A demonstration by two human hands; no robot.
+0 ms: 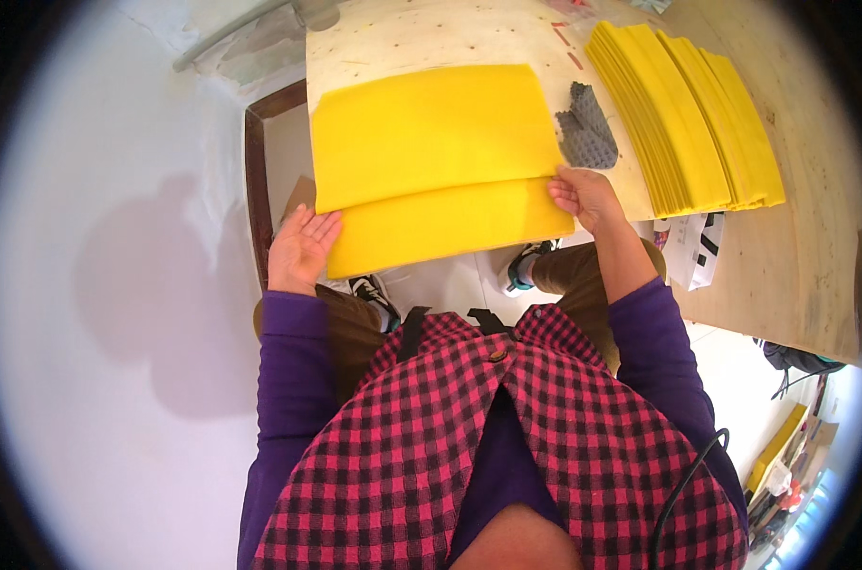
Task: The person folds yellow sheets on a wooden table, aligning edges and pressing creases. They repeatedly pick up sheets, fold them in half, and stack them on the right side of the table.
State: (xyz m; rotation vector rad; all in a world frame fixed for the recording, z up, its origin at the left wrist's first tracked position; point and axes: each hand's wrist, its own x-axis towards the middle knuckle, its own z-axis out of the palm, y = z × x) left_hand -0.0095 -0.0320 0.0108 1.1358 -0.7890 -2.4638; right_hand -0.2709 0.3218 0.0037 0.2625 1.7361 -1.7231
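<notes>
A yellow cloth sheet [431,133] lies on the pale wooden table in front of me, with a fold line running across it. Its near part reaches past the table's front edge toward my lap. My left hand [301,252] is at the cloth's left edge by the fold, palm turned up, fingers stretched out and touching or very close to it. At the opposite end of the fold, my right hand [588,198] has its fingers curled around the cloth's right edge, pinching it.
Stacks of folded yellow cloth [654,123] lie to the right on the table [393,33]. A crumpled grey textured cloth [588,128] sits between them and the sheet. A white bag [694,249] hangs or stands below the stacks. A white wall [98,313] rises on the left.
</notes>
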